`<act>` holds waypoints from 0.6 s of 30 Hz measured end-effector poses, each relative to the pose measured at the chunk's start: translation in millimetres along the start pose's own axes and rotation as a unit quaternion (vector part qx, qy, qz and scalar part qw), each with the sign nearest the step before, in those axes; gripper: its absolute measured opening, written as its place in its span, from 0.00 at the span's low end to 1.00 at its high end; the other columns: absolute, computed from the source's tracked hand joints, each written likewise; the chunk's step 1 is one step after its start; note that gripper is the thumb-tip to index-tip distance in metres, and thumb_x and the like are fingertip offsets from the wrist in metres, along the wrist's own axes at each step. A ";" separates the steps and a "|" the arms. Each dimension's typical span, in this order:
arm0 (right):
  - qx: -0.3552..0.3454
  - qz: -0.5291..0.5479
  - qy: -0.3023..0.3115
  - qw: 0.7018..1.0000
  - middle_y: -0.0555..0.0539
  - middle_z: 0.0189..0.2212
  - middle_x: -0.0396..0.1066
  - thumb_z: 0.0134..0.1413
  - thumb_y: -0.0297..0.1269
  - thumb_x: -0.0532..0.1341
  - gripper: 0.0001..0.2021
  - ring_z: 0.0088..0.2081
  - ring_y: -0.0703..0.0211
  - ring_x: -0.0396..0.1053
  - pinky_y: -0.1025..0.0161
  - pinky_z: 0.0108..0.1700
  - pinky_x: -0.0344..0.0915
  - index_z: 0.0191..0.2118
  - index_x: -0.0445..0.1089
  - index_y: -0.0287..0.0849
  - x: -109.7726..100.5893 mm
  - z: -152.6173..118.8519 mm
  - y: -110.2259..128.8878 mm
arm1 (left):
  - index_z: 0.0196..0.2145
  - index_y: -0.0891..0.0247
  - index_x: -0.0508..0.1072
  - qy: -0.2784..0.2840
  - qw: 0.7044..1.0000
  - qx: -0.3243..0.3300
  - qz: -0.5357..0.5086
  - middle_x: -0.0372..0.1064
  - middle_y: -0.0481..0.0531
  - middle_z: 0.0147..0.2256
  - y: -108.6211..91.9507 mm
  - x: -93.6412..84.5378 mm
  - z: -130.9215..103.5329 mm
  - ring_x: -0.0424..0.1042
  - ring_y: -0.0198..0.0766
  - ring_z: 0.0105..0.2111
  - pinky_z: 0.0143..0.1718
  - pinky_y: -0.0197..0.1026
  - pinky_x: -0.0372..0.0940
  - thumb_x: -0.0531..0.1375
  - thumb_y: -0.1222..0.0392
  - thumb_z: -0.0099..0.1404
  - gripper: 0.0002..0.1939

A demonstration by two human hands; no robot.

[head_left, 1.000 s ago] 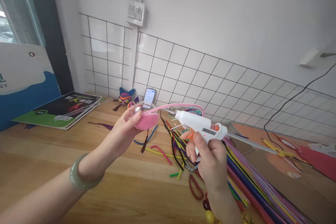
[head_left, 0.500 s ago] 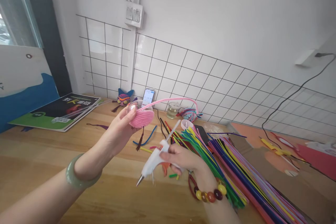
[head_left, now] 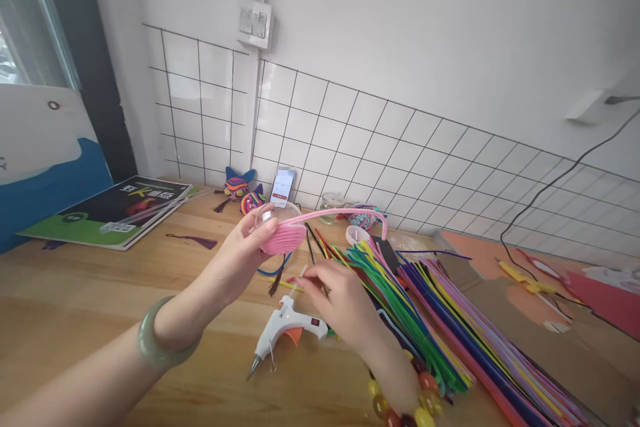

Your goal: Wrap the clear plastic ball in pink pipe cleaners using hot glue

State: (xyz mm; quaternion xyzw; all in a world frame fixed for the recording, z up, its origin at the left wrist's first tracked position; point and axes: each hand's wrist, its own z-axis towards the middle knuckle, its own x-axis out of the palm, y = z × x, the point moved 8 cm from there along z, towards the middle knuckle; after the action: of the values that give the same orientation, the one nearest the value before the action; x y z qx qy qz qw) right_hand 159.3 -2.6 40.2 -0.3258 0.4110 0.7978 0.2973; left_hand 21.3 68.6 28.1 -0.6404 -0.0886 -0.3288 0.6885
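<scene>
My left hand (head_left: 253,240) is closed round a clear plastic ball (head_left: 280,212) whose lower part is covered in rows of pink pipe cleaner (head_left: 286,238). One long pink end arches away to the right, and a dark tassel (head_left: 275,283) hangs below. Beneath, a white hot glue gun (head_left: 280,323) with an orange trigger has its metal tip pointing down and left, its wire stand folded out. Fingers of my right hand (head_left: 340,297) pinch the translucent glue stick (head_left: 299,278) that sticks out of the gun's back.
Bundles of coloured pipe cleaners (head_left: 450,307) lie on the right. Behind are a lit phone (head_left: 283,187), a glass jar (head_left: 330,207), a roll of tape (head_left: 357,235) and finished pipe-cleaner figures (head_left: 239,185). Books (head_left: 110,213) are at left, a yellow glue gun (head_left: 525,278) at far right.
My right hand has let go of the glue gun's handle and moved up to its glue stick. The gun is now lower and to the left. My left hand shifted slightly right and down.
</scene>
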 end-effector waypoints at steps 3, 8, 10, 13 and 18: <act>-0.178 -0.035 -0.226 0.957 0.47 0.30 0.72 0.60 0.26 0.61 0.03 0.35 0.58 0.69 0.60 0.39 0.67 0.36 0.70 0.40 -52.2 -19.3 47.1 | 0.51 0.56 0.71 0.003 1.000 -0.014 0.019 0.73 0.51 0.43 7.5 3.4 -1.5 0.71 0.38 0.40 0.41 0.38 0.66 0.69 0.52 0.58 0.24; -0.212 -0.166 -0.304 0.914 0.39 0.45 0.74 0.57 0.21 0.62 0.12 0.50 0.47 0.68 0.46 0.52 0.66 0.45 0.71 0.39 -72.0 -26.0 57.7 | 0.52 0.58 0.70 0.023 0.997 -0.051 0.048 0.72 0.54 0.46 18.0 13.5 -7.0 0.71 0.41 0.43 0.43 0.40 0.66 0.69 0.51 0.58 0.26; -0.206 -0.184 -0.288 0.917 0.39 0.45 0.74 0.57 0.21 0.61 0.12 0.51 0.46 0.68 0.44 0.53 0.66 0.46 0.71 0.39 -68.1 -20.8 50.9 | 0.53 0.59 0.69 0.034 0.996 -0.060 0.053 0.71 0.56 0.48 19.8 16.6 -9.3 0.71 0.44 0.45 0.45 0.43 0.66 0.68 0.50 0.58 0.27; -0.205 -0.186 -0.277 0.920 0.41 0.43 0.76 0.58 0.19 0.60 0.13 0.47 0.49 0.71 0.46 0.51 0.67 0.45 0.72 0.40 -62.2 -17.0 44.0 | 0.54 0.58 0.68 0.043 0.995 -0.062 0.059 0.72 0.57 0.48 20.1 18.2 -10.6 0.71 0.46 0.47 0.46 0.45 0.66 0.67 0.50 0.59 0.27; -0.202 -0.169 -0.277 0.924 0.45 0.39 0.78 0.60 0.19 0.56 0.15 0.41 0.53 0.73 0.50 0.46 0.68 0.45 0.73 0.44 -58.7 -17.9 43.2 | 0.53 0.58 0.69 0.050 0.995 -0.060 0.062 0.73 0.57 0.47 19.9 17.3 -10.0 0.72 0.47 0.46 0.46 0.46 0.67 0.67 0.50 0.60 0.26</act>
State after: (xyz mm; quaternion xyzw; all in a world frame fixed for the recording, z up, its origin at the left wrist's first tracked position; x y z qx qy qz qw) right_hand 168.0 -50.9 96.9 -0.2099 0.0812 0.8602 0.4576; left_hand 42.8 52.6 19.5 -0.6677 0.0055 -0.3218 0.6713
